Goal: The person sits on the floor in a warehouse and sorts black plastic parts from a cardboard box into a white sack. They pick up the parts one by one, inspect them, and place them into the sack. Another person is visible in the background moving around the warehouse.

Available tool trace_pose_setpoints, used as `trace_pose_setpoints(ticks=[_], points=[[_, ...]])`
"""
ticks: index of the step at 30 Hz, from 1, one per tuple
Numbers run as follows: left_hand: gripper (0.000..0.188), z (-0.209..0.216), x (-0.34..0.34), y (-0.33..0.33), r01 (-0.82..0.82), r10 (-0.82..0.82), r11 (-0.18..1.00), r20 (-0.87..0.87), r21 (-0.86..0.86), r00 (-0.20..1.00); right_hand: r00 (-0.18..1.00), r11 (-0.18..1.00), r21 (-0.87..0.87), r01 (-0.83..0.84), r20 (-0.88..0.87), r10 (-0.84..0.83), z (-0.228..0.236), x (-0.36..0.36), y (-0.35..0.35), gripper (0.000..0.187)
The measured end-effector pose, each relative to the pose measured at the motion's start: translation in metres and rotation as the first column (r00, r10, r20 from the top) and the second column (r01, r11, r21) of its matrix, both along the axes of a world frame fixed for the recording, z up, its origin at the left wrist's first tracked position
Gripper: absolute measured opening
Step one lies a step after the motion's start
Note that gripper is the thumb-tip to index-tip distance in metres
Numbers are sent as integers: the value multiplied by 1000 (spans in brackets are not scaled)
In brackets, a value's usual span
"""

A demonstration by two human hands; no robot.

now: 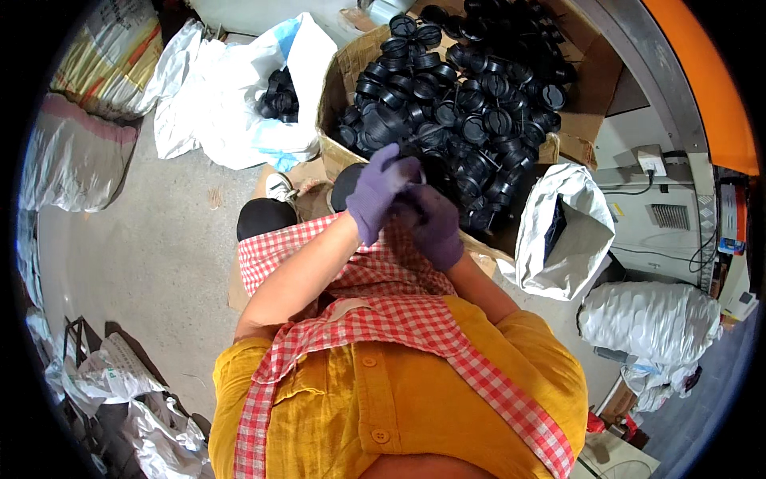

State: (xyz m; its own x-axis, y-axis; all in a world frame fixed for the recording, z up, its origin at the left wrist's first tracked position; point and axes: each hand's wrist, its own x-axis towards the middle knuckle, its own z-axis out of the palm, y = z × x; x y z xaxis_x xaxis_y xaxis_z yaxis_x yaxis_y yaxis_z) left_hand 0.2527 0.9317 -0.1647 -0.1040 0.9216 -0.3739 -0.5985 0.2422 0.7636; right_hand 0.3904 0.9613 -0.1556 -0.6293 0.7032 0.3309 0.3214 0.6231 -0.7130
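Note:
In front of my lap, my two purple-gloved hands come together at the near edge of a large cardboard box (pixel 339 76). My left hand (pixel 377 194) is closed, its fingertips blurred by motion. Just to its right, my right hand (pixel 436 227) curls around a black plastic part (pixel 407 212), which shows only as a dark patch between the gloves. The left fingers press against this same part. Its exact shape is hidden. Heaped in the box beyond my hands are many round black plastic parts (pixel 472 128), like ringed caps, some joined by thin stems.
A white sack (pixel 231 104) with more black parts stands left of the box. At the box's right is an open white sack (pixel 562 239) with something dark inside. Full sacks (pixel 76 156) line the far left. A grey machine panel (pixel 658 219) rises on the right.

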Motion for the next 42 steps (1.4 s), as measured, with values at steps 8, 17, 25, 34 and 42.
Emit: trace_pose_setpoints(ticks=[8, 17, 25, 34, 42], points=[[44, -6, -51, -54, 392, -375, 920, -322, -14, 869, 939, 923, -180, -340, -3, 345, 10, 13, 32, 45], [44, 18, -43, -75, 699, -258, 693, -966, -179, 9, 541, 760, -483, -435, 534, 649, 26, 0, 14, 38], [41, 76, -65, -75, 879, 222, 463, -975, 113, 9, 512, -288, -939, 188, -156, 845, 25, 48, 48, 20], [48, 44, -13, -62, 38, -13, 966, -98, 256, 995, 776, -37, -819, -572, -526, -349, 12, -3, 13, 16], [45, 24, 10, -45, 237, 1, 970, -978, 52, 208, 975, 898, -425, 115, -126, -184, -55, -17, 35, 11]])
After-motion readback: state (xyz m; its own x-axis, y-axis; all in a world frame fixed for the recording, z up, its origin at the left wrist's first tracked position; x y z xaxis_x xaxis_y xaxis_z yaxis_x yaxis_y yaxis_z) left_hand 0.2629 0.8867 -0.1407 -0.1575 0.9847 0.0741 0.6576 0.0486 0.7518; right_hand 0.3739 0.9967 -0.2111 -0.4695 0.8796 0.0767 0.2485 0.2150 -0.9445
